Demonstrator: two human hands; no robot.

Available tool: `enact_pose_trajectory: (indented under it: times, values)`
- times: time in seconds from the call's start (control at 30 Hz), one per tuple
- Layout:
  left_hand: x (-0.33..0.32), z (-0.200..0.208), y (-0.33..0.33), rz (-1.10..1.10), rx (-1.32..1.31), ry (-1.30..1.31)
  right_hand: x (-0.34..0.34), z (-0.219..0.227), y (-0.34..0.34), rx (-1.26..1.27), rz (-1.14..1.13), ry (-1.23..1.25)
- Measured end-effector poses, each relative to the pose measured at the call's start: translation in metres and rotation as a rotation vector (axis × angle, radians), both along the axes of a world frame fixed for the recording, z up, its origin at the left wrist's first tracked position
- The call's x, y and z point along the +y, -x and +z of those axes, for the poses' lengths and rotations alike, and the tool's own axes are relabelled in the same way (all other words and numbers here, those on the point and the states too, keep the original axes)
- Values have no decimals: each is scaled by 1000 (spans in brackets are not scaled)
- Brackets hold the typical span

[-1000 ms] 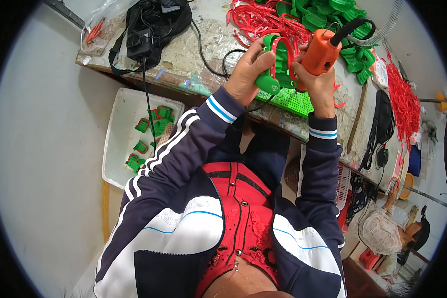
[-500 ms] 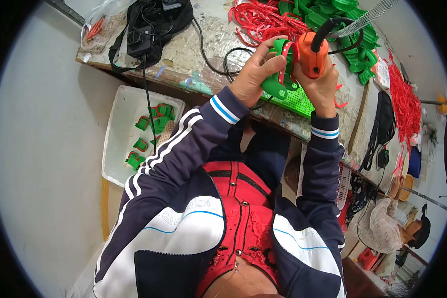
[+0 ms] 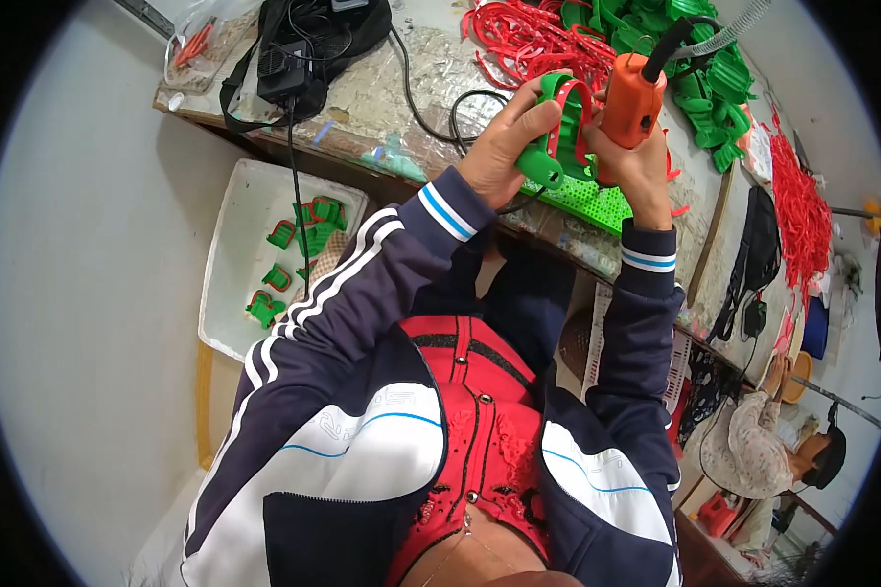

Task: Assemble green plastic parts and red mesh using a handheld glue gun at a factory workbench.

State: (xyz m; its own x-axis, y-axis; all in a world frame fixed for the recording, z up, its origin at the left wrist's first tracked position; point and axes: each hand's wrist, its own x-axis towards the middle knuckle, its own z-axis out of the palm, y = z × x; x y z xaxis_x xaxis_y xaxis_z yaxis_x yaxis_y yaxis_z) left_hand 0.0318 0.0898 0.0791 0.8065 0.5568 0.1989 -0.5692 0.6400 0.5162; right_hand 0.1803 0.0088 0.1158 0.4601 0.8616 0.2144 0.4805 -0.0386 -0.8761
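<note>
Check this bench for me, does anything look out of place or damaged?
The tabletop looks worn: its surface is blotchy and scuffed. A black cable also dangles off its near edge, crossing the white box in view, which looks untidy.

No word or number can be read with certainty. Taking the red top (image 3: 463, 391) as landmark, outlined lettering (image 3: 339, 424) stands to its left on the white chest panel of the jacket (image 3: 387, 452), just above a thin blue line; to its right, fainter outlined marks (image 3: 612, 459) on the matching panel are too indistinct to make out.
</note>
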Motion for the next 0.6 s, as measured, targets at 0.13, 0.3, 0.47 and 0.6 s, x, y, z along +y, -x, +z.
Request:
enact_pose_trajectory:
  times: [0.13,0.3,0.47,0.6]
  values:
    - [1,-2,0,-86,-98,57,2,11,6,100,11,-19]
    - [-2,-12,3,-64,-79,173,6,19,19,48,-31,10]
    - [-2,-18,3,-90,-91,380,0,10,24,-22,-91,12]
    - [2,-24,10,-177,-155,406,-6,12,23,-68,-203,-163]
